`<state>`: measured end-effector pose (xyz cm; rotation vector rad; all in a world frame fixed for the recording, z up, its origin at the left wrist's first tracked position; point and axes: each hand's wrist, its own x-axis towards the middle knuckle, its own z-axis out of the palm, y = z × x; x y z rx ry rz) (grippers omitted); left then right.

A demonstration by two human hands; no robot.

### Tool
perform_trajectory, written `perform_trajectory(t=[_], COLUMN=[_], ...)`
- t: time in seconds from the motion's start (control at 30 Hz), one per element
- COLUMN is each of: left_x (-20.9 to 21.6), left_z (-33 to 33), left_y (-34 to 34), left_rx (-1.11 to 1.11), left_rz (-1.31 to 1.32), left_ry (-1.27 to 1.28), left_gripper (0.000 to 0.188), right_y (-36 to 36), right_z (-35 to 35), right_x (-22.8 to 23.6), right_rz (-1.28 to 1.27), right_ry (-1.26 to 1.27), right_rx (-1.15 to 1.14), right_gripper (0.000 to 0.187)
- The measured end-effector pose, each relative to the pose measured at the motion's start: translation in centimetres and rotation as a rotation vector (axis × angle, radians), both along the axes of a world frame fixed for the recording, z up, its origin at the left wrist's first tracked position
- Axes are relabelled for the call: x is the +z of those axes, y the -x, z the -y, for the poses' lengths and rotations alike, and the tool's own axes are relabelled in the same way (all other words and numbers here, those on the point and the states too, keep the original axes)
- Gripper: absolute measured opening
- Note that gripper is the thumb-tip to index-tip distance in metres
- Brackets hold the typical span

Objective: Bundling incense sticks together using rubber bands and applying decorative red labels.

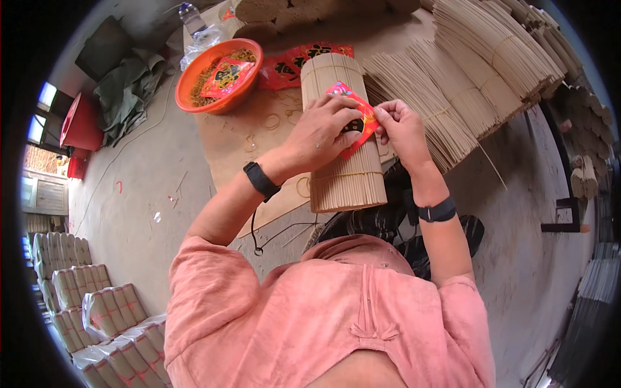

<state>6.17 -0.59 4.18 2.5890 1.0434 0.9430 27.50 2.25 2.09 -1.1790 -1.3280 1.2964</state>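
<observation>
A thick bundle of thin tan sticks (349, 194) lies lengthwise in front of me, tied with yellowish bands near its two ends. On its upper side is a red paper label (370, 120) with gold and dark printing, set at a slant. My left hand (323, 129) lies over the label's left part, its fingers curled and gripping the paper. At the label's right corner, my right hand (402, 129) pinches the edge between thumb and forefinger. Part of the label is hidden under the left fingers. Both wrists wear dark bands.
An orange bowl (184, 97) of rubber bands, with red labels on top, stands on the table's far left. More red paper (281, 71) lies beside it. Further stick bundles (427, 90) are spread to the right. Loose rubber bands (272, 121) dot the tabletop. Wrapped bundles (116, 310) stand lower left.
</observation>
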Motion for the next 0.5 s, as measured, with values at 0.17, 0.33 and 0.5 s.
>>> perform_trajectory(t=[0.17,0.33,0.5], left_x=[0.1,0.8,3.2], left_z=[-0.2,0.2,4.9], left_y=[-0.4,0.7,1.9], left_rx=[0.087,0.067,0.182], left_rz=[-0.028,0.155,0.450], left_ry=[-0.016,0.016,0.055], left_gripper=[0.032,0.026,0.013], right_y=[-0.8,-3.7,-3.8], right_z=[0.9,5.5,6.2], right_x=[-0.5,-4.4,-8.9], right_rz=[0.128,0.527,0.817], right_ry=[-0.011,-0.285,-0.558], right_rx=[-0.102,-0.118,-0.105], right_gripper=[0.019,0.012,0.011])
